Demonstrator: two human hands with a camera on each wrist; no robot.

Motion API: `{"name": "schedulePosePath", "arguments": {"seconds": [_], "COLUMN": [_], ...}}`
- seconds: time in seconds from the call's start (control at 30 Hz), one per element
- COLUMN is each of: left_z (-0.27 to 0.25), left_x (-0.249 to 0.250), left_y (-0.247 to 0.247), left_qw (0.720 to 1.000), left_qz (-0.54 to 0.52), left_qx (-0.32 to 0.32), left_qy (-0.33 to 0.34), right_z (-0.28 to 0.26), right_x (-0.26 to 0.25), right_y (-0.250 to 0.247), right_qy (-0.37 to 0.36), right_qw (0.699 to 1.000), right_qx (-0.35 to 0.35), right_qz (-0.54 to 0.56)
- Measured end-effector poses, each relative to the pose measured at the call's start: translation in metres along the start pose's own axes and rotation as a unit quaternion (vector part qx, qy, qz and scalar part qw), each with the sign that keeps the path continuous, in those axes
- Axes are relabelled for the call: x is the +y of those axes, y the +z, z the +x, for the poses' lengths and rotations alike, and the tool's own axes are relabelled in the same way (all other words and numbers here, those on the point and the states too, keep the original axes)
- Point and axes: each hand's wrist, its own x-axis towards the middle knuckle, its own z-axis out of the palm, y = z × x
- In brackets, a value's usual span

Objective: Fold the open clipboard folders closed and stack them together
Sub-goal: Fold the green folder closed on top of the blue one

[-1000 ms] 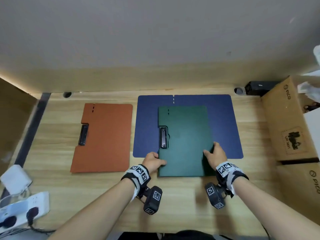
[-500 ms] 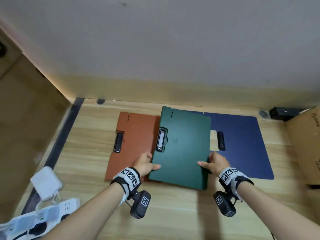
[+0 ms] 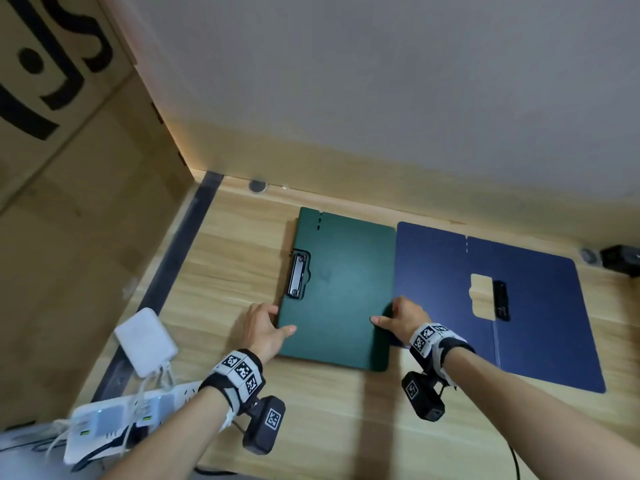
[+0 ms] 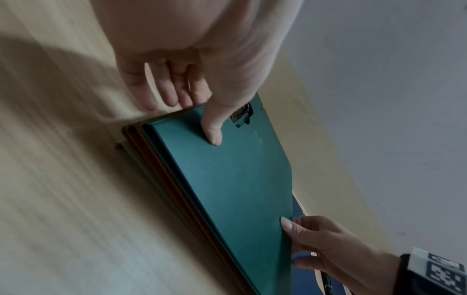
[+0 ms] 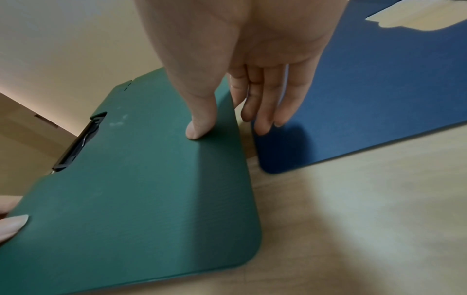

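At the far left of our wooden desk point(image 3: 214, 271) lie a white power strip point(image 3: 114, 424) and a white adapter point(image 3: 145, 341), with a large cardboard box point(image 3: 69, 202) standing beside them. Moving right, our left hand point(image 3: 265, 329) holds the near left edge of the closed green clipboard folder point(image 3: 341, 292): the thumb presses on the cover while the fingers point(image 4: 161, 91) reach down along the side edge toward the desk. From the left wrist camera we see an orange folder point(image 4: 161, 159) directly beneath the green one, only its edge showing, so the green folder sits stacked on top of it. A black metal clip point(image 3: 297, 277) is fixed at the green folder's left edge. Further right, our right hand point(image 3: 403, 322) holds the near right edge of the same green folder, thumb flat on the cover and fingers point(image 5: 267, 103) hanging down past the edge. Just beside that, to the right, a blue clipboard folder point(image 3: 540, 306) lies spread open and flat on the desk, with its own black clip point(image 3: 500, 299) near the middle. A small black box point(image 3: 621, 261) sits at the desk's far right back corner.
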Motion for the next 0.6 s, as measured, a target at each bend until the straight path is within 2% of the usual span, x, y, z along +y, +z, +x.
{"name": "schedulePosePath", "arguments": {"seconds": [0.3, 0.6], "left_z": [0.011, 0.008], "left_x": [-0.006, -0.008], "left_y": [0.01, 0.01], "left_qw": [0.994, 0.99], "left_qz": [-0.107, -0.136], "left_qx": [-0.002, 0.008], "left_qy": [0.01, 0.028], "right_z": [0.014, 0.028], "right_x": [-0.01, 0.004], "right_y": [0.001, 0.013], "right_qy": [-0.007, -0.011], "right_qw": [0.998, 0.996], "right_qx": [-0.002, 0.014], "right_qz": [-0.07, -0.083]}}
